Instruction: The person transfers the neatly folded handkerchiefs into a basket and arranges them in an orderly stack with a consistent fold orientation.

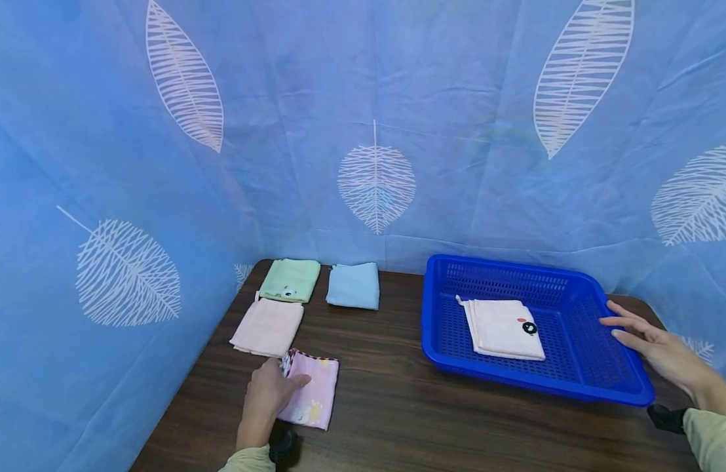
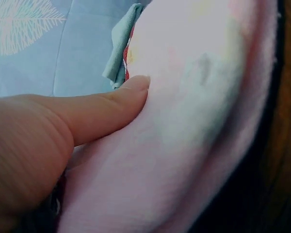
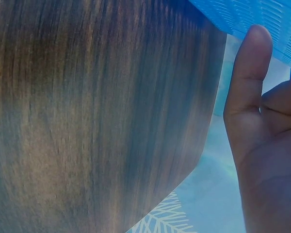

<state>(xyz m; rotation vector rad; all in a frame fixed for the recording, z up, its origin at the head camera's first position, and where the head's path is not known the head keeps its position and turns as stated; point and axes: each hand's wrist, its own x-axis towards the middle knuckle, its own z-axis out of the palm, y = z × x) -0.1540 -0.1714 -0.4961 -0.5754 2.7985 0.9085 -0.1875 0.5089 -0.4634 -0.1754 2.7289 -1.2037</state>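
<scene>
My left hand [image 1: 268,392] pinches the left side of a folded pink towel [image 1: 318,393] with a yellow print and a dark patterned edge. The thumb lies across its top in the left wrist view; the other fingers are hidden by the cloth. At the far right, my right hand [image 1: 664,351] rests with extended fingers at the right rim of a blue plastic basket [image 1: 534,387]. Inside the basket lies a folded white towel [image 1: 504,328] with a small black and red design. The right wrist view shows the thumb [image 3: 252,63] straight beside the basket wall.
Behind the pink towel lie a folded pale pink towel [image 1: 271,326], a green one [image 1: 290,280] and a light blue one [image 1: 353,286]. All are on the dark wooden table [image 1: 386,406]. A blue curtain [image 1: 457,196] with white leaf prints hangs behind the table and along its left.
</scene>
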